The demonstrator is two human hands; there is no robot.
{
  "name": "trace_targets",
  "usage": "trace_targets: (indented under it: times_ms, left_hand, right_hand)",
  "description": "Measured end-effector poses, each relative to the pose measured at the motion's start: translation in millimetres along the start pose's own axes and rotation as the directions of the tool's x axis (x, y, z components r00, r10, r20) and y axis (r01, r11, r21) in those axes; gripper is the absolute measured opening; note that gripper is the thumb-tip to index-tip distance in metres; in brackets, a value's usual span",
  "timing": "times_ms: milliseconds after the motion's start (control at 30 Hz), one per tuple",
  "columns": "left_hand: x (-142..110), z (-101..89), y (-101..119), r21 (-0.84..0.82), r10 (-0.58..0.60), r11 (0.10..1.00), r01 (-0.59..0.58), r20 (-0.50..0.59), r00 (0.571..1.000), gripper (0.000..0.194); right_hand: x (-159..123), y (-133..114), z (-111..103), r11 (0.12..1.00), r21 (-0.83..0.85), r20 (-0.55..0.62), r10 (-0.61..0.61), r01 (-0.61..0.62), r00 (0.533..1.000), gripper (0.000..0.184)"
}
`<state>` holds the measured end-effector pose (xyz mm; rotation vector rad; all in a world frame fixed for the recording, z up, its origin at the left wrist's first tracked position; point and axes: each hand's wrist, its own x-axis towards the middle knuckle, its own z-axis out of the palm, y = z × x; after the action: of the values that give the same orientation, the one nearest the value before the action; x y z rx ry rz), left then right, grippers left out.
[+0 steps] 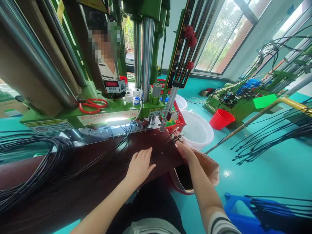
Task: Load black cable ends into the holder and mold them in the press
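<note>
My left hand [141, 162] lies palm down over the dark brown tabletop [97, 182], fingers stretched out and thumb apart, holding nothing. At the table's right end, my right hand [184, 149] has its fingers around a small bunch of thin dark pieces with pale, metallic-looking ends [177, 137]; their exact kind is too small to tell. Thin black cables [125, 136] run from the metal mould plate [97, 134] of the green press across the table. A large coil of black cables [52, 159] lies at the left.
Red-handled scissors [92, 106] and small white rolls [128, 97] sit on the green press bed [114, 106]. A paper-lined bin [207, 165], white tub [198, 128], red crate [179, 123] and red bucket [221, 119] stand rightward. Black cables [273, 139] hang farther right, beside a blue stool [240, 211].
</note>
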<state>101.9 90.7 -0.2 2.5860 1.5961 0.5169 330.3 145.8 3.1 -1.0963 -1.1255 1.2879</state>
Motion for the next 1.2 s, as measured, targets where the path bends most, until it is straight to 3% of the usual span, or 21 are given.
trace_targets:
  times_ms: [133,200,267,300,367,433,467,533,600,667,733,800,900,1000,1067,1100,1133,1200]
  left_hand:
    - [-24.1,-17.5,13.9,-0.097,-0.004,0.995,0.014,0.098,0.995,0.031]
    - [-39.9,-30.5,16.7,-0.238,0.045,0.971,0.005,0.206,0.978,0.026]
    - [-53.9,-41.9,17.0,-0.429,0.111,0.901,0.057,0.357,0.928,0.016]
    - [-59.1,-46.0,16.9,-0.540,0.147,0.833,0.122,0.428,0.892,0.015]
    - [-65.0,-49.5,18.1,-0.750,0.201,0.591,0.297,0.493,0.846,0.024]
    - [-65.2,-47.0,22.6,-0.880,0.160,0.238,0.411,0.453,0.877,0.029]
    - [-64.0,-44.0,26.2,-0.905,0.084,0.051,0.421,0.424,0.902,0.026]
    - [-60.8,-36.2,34.9,-0.886,-0.092,-0.273,0.376,0.413,0.906,0.022]
    - [-58.1,-28.6,43.2,-0.825,-0.188,-0.465,0.322,0.447,0.875,0.024]
    - [-56.1,-23.3,48.6,-0.800,-0.189,-0.499,0.334,0.476,0.859,0.026]
    - [-53.6,-21.3,50.5,-0.810,-0.186,-0.443,0.385,0.503,0.844,0.029]
    - [-50.3,-21.9,50.1,-0.817,-0.203,-0.394,0.422,0.525,0.826,0.031]
    - [-45.7,-24.6,49.4,-0.833,-0.262,-0.363,0.417,0.520,0.813,0.031]
    - [-43.9,-25.4,49.5,-0.843,-0.297,-0.389,0.372,0.497,0.815,0.029]
    - [-43.2,-25.2,47.4,-0.817,-0.302,-0.457,0.353,0.516,0.802,0.027]
    - [-42.6,-25.4,44.9,-0.803,-0.307,-0.489,0.342,0.525,0.794,0.027]
    - [-41.7,-26.0,41.3,-0.796,-0.319,-0.509,0.328,0.528,0.787,0.028]
    - [-39.5,-28.3,31.8,-0.808,-0.370,-0.515,0.285,0.510,0.777,0.029]
  right_hand:
    - [-5.1,-28.5,19.4,0.976,0.155,0.107,-0.173,0.155,0.979,0.031]
    - [-14.1,-42.7,34.9,0.977,0.167,0.231,-0.170,0.134,0.958,0.019]
    - [-25.6,-51.7,54.0,0.986,0.159,0.427,-0.110,0.045,0.898,0.019]
    - [-31.7,-53.5,64.2,0.989,0.145,0.536,-0.073,-0.007,0.841,0.021]
    - [-43.6,-52.0,83.3,0.992,0.096,0.719,-0.012,-0.082,0.695,0.024]
    - [-53.0,-45.8,98.1,0.993,0.012,0.819,0.060,-0.120,0.571,0.025]
    - [-56.0,-41.9,103.3,0.989,-0.048,0.835,0.118,-0.143,0.537,0.026]
    - [-57.6,-34.8,109.6,0.970,-0.155,0.819,0.233,-0.189,0.525,0.031]
    - [-53.1,-31.9,112.2,0.962,-0.156,0.794,0.258,-0.225,0.551,0.043]
    - [-44.1,-35.3,113.3,0.973,-0.067,0.788,0.188,-0.221,0.587,0.054]
    - [-34.1,-44.6,114.9,0.989,-0.047,0.803,0.119,-0.138,0.584,0.055]
    - [-26.7,-56.0,118.0,0.978,-0.207,0.852,0.161,0.037,0.499,0.049]
    - [-23.8,-67.8,125.2,0.830,-0.407,0.898,0.288,0.381,0.333,0.050]
    - [-22.9,-69.2,132.1,0.690,-0.413,0.911,0.305,0.594,0.278,0.066]
    - [-14.8,-65.2,134.2,0.640,-0.434,0.900,0.328,0.634,0.286,0.064]
    - [-7.1,-61.8,134.3,0.618,-0.461,0.887,0.326,0.637,0.326,0.058]
    - [2.9,-57.7,134.0,0.580,-0.506,0.862,0.311,0.638,0.401,0.050]
    - [27.8,-47.4,132.9,0.402,-0.671,0.734,0.239,0.623,0.636,0.041]
